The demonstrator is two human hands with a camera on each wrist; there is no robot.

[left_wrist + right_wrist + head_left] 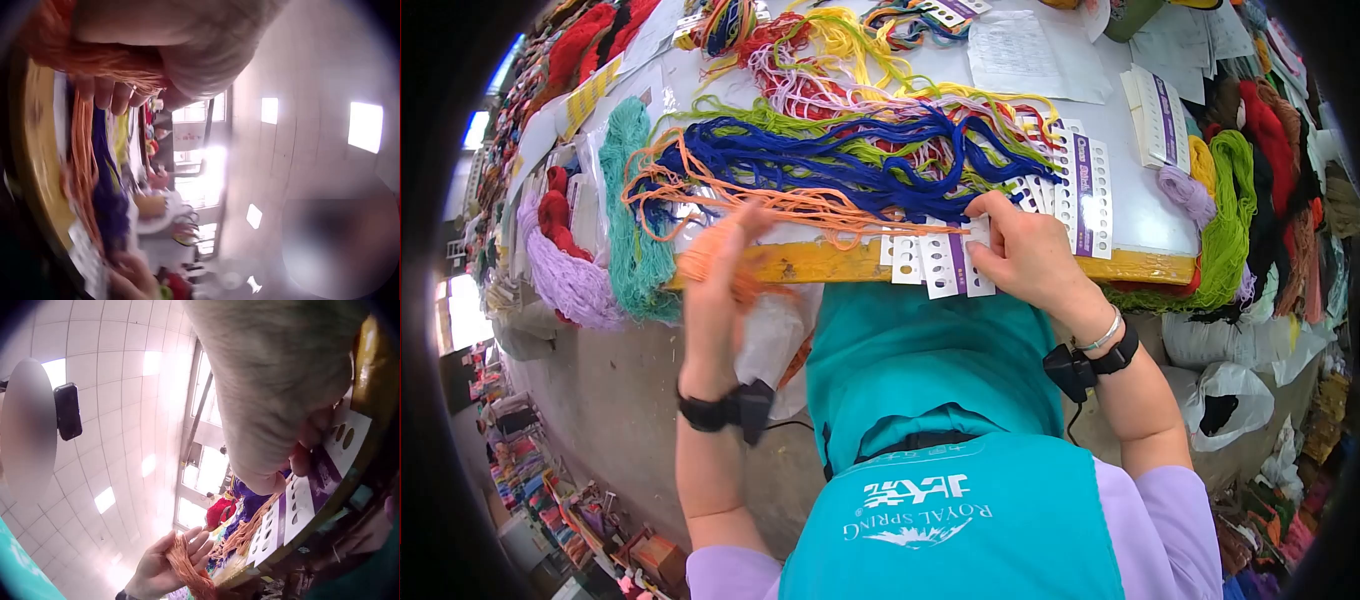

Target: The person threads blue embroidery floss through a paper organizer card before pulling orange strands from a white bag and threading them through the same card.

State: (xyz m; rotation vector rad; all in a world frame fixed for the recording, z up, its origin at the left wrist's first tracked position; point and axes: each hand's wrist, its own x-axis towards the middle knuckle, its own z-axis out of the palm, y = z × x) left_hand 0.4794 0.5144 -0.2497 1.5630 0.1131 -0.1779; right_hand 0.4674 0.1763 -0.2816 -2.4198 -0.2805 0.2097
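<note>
My left hand (718, 300), blurred at the table's left front, holds a hank of orange thread (119, 62). The strands cross its palm, as the right wrist view shows, with the fingers (199, 544) only slightly bent. From there, orange strands (800, 208) run right over the tabletop. My right hand (1035, 250) pinches a white punched card (940, 268) with a purple band at the front edge, where the strands' far ends lie. Its curled fingertips partly hide the card. Dark blue thread (820, 165) lies just behind the orange.
More punched cards (1090, 190) lie right of my right hand. Green, pink, red and yellow threads (800, 85) spread farther back. Teal hanks (628, 190) hang at the left edge, lime green ones (1232, 190) at the right. The table has a yellow wooden edge (1140, 267).
</note>
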